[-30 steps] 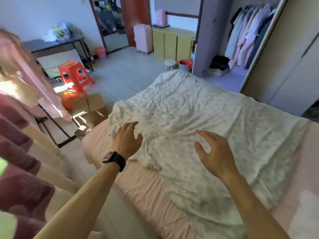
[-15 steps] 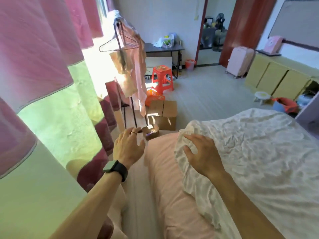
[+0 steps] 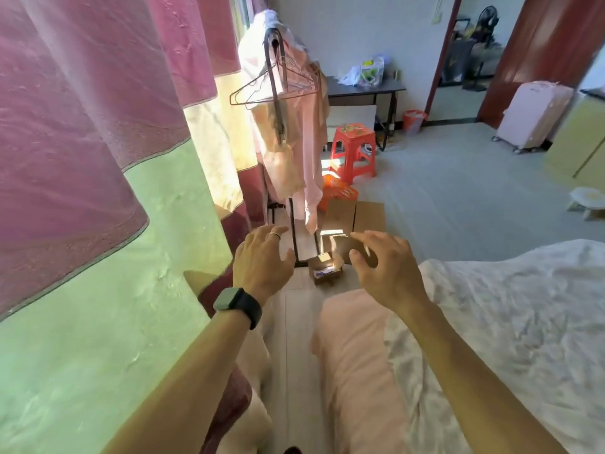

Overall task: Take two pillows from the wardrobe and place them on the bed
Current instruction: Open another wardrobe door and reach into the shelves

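Observation:
The bed [image 3: 357, 371] with its pink sheet fills the lower right, and a crumpled white floral quilt [image 3: 510, 322] lies over it. My left hand [image 3: 262, 260], a dark watch on its wrist, hovers over the narrow floor gap between curtain and bed, fingers spread and empty. My right hand [image 3: 386, 270] floats above the bed's near corner, fingers apart, holding nothing and clear of the quilt. No pillow and no wardrobe are in view.
A pink-and-green curtain [image 3: 98, 191] hangs close on the left. A clothes rack [image 3: 281, 126] with hangers and pink garments stands ahead, with cardboard boxes [image 3: 357, 221], a red stool [image 3: 353, 149], a dark desk [image 3: 363, 90], a pink suitcase [image 3: 533, 116] and an open doorway [image 3: 465, 57] beyond.
The view has swung left, away from the wardrobe toward the curtain and rack. My right hand has lifted off the quilt's corner and now hangs free; my left hand stays open.

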A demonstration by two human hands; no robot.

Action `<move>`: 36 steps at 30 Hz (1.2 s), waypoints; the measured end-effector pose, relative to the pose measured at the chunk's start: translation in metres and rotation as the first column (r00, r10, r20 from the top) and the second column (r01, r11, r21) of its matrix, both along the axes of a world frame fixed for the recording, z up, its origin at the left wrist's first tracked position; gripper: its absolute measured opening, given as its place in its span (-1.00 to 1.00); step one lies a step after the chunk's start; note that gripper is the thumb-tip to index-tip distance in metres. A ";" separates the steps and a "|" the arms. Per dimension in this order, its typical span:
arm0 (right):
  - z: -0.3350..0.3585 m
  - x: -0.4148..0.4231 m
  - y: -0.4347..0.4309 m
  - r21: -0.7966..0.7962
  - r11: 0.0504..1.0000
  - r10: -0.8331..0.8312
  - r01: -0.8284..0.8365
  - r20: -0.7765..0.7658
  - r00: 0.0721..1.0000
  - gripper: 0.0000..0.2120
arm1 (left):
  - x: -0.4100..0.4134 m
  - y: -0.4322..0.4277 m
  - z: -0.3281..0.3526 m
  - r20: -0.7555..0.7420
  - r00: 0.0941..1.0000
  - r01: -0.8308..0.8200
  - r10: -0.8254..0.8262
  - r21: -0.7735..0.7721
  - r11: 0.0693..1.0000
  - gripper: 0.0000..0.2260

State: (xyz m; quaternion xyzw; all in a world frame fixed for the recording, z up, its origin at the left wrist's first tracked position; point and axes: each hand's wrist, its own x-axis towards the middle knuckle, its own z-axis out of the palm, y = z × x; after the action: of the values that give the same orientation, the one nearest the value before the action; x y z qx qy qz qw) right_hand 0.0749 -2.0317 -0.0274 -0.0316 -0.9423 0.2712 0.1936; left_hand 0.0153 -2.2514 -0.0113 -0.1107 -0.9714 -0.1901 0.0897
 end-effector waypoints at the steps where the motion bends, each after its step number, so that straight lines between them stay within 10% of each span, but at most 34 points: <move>1: -0.003 -0.019 -0.002 -0.008 1.000 -0.005 0.005 0.004 1.000 -0.68 | -0.018 0.003 -0.003 0.013 1.000 0.013 -0.013 0.002 1.000 -0.57; 26: -0.061 -0.424 0.131 -0.115 0.956 -0.256 0.271 0.126 0.958 -0.67 | -0.479 0.152 -0.052 0.139 0.957 0.265 -0.255 -0.055 0.963 -0.61; 36: -0.074 -0.491 0.244 -0.117 0.716 -0.693 0.689 0.010 0.721 -0.71 | -0.607 0.364 -0.061 0.232 0.694 0.710 -0.681 -0.064 0.702 -0.56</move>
State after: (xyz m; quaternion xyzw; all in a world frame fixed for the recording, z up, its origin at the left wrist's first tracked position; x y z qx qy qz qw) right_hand -0.4158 -1.7876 -0.1013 -0.3868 -0.8422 0.2324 0.2949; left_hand -0.5916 -1.8879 -0.0727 -0.4581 -0.8720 -0.1465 -0.0912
